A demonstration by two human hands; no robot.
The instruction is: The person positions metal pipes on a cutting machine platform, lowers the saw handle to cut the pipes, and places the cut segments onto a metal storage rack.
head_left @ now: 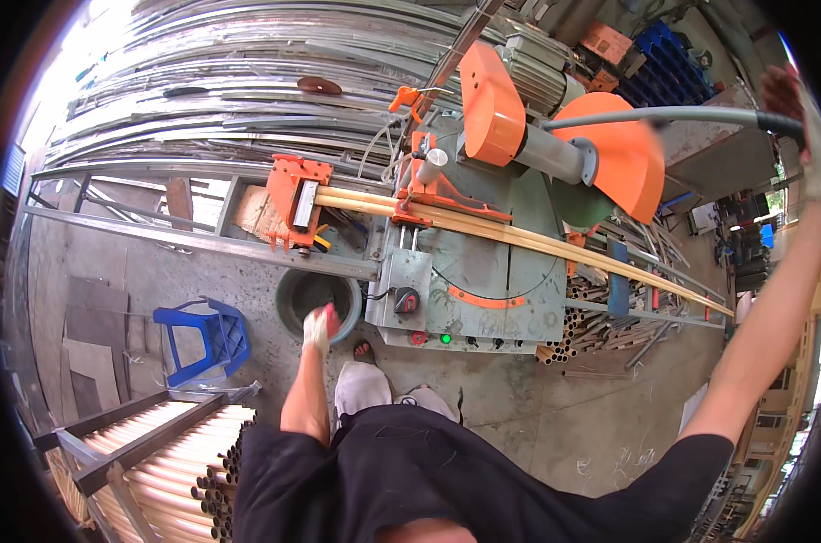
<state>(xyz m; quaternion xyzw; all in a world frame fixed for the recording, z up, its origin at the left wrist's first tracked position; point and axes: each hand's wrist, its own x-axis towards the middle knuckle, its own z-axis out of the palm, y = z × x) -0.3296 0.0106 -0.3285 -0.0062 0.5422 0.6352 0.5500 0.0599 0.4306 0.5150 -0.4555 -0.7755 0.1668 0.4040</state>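
My right hand (820, 154), in a white glove with red on it, is raised at the far right at the black grip of the saw's handle (700, 115); it looks closed round it, though the fingers are blurred. That grey handle runs to a cut-off saw with an orange blade guard (623, 158). Under the saw head, several long gold-coloured tubes (537, 242) lie across the grey saw table (483, 317), held in an orange clamp (420, 214). My left hand (320, 328), gloved too, hangs with curled fingers over a grey bucket (288, 303), with nothing visible in it.
A red-and-black tape measure (406, 300) sits on the machine's front left, above buttons, one lit green (446, 339). An orange stop (297, 201) meets the tubes' left ends. A blue stool (202, 339), a rack of tubes (171, 462) and stacked metal lengths (248, 81) stand around.
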